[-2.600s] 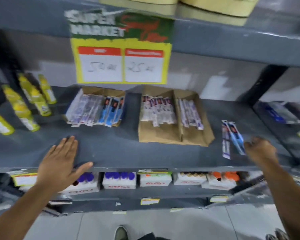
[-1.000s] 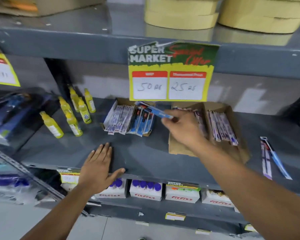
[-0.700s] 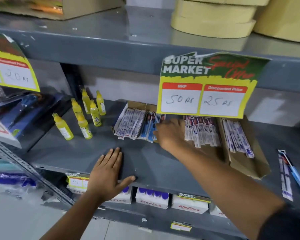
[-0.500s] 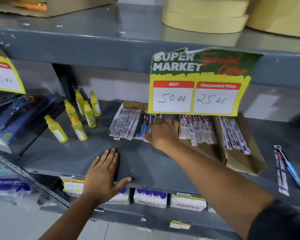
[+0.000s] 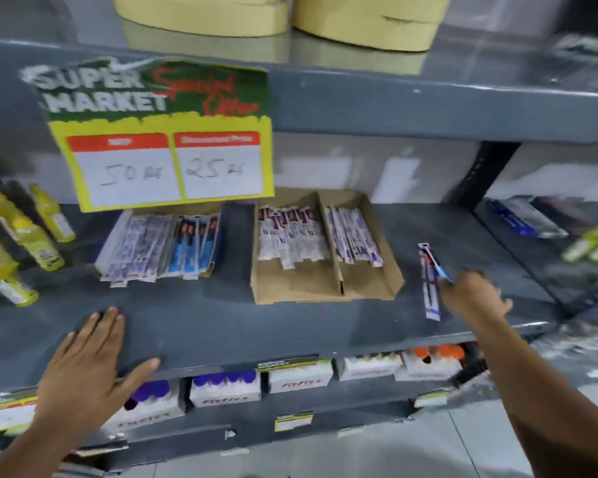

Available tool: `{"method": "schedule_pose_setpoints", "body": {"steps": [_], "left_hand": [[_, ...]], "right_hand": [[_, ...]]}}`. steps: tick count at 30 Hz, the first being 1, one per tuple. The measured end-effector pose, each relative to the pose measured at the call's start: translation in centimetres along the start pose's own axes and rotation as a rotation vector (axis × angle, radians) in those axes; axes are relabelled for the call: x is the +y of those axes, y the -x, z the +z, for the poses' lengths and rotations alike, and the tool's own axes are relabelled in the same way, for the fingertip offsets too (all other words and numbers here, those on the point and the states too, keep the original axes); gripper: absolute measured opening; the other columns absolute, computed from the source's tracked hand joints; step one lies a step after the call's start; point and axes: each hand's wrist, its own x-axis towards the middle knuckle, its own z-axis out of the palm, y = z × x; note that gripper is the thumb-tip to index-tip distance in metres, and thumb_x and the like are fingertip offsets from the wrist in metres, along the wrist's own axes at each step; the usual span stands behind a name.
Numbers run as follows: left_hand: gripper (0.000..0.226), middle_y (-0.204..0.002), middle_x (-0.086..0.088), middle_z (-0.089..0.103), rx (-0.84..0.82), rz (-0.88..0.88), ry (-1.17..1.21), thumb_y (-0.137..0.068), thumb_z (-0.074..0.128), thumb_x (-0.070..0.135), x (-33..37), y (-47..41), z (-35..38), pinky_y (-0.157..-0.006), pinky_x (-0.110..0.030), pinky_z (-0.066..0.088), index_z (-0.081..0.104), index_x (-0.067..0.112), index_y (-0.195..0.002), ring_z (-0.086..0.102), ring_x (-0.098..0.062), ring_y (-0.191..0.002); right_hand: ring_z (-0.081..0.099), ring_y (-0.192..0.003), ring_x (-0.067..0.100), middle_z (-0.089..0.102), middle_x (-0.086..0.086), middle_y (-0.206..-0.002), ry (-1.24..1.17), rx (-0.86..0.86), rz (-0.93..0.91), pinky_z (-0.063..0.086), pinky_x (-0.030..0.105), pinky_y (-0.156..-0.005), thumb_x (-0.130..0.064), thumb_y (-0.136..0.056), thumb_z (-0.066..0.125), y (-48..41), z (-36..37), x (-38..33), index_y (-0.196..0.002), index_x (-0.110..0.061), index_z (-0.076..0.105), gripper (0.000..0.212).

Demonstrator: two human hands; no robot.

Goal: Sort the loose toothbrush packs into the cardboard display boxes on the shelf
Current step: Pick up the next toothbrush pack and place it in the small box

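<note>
Blue pack now sits in the left box; right hand has swung lower right, grip closing on loose packs, left hand flat.

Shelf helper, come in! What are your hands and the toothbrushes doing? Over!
Left hand flat on shelf edge, open. Right hand at loose toothbrush packs; grip too blurred to call. Cardboard boxes unblocked.

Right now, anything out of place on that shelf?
Yes. Two loose toothbrush packs lie on the bare shelf, right of the divided cardboard box, outside any box. The right hand is at them; grip unclear through blur. The left hand rests flat on the shelf edge.
</note>
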Motion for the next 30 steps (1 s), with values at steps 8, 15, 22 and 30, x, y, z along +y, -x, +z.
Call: {"method": "schedule_pose_setpoints", "body": {"steps": [8, 15, 22, 30], "left_hand": [[0.109, -0.149, -0.023, 0.037, -0.035, -0.004, -0.001, -0.077, 0.014, 0.083, 0.3, 0.1, -0.5, -0.109, -0.058, 0.028, 0.040, -0.003, -0.138, 0.034, -0.041, -0.136], [0.108, -0.155, -0.016, 0.029, -0.021, -0.018, -0.013, -0.077, 0.011, 0.082, 0.6, 0.1, -0.8, -0.115, -0.050, 0.023, 0.030, 0.002, -0.146, 0.026, -0.033, -0.142], [0.109, -0.160, -0.011, 0.017, -0.046, -0.035, -0.029, -0.074, 0.004, 0.083, 0.6, 0.4, -1.1, -0.119, -0.043, 0.016, 0.018, 0.006, -0.150, 0.013, -0.026, -0.147], [0.110, -0.161, -0.009, 0.012, -0.054, -0.040, -0.002, -0.074, 0.002, 0.085, 0.4, 0.5, -1.2, -0.120, -0.041, 0.010, 0.015, 0.007, -0.151, 0.006, -0.022, -0.147]], "right_hand": [[0.060, -0.083, 0.036, 0.066, 0.015, -0.084, -0.315, -0.045, 0.048, 0.049, 0.037, -0.072, -0.040, -0.084, 0.058, -0.8, 1.6, 4.5, -0.093, -0.012, 0.069, 0.031], [0.048, -0.056, 0.006, 0.062, -0.011, -0.061, -1.124, -0.473, -0.510, 0.039, 0.016, -0.049, -0.029, -0.078, 0.075, 4.8, -4.4, 0.1, -0.080, -0.020, 0.078, 0.009], [0.048, -0.049, -0.001, 0.062, -0.010, -0.055, -0.720, -1.059, -0.987, 0.035, 0.009, -0.048, -0.022, -0.076, 0.075, 11.5, -9.5, -4.3, -0.069, -0.021, 0.077, 0.008], [0.046, -0.049, 0.002, 0.059, -0.008, -0.055, -0.709, -1.039, -0.956, 0.037, 0.013, -0.046, -0.032, -0.076, 0.070, 13.0, -8.1, -10.2, -0.080, -0.023, 0.077, 0.012]]}}
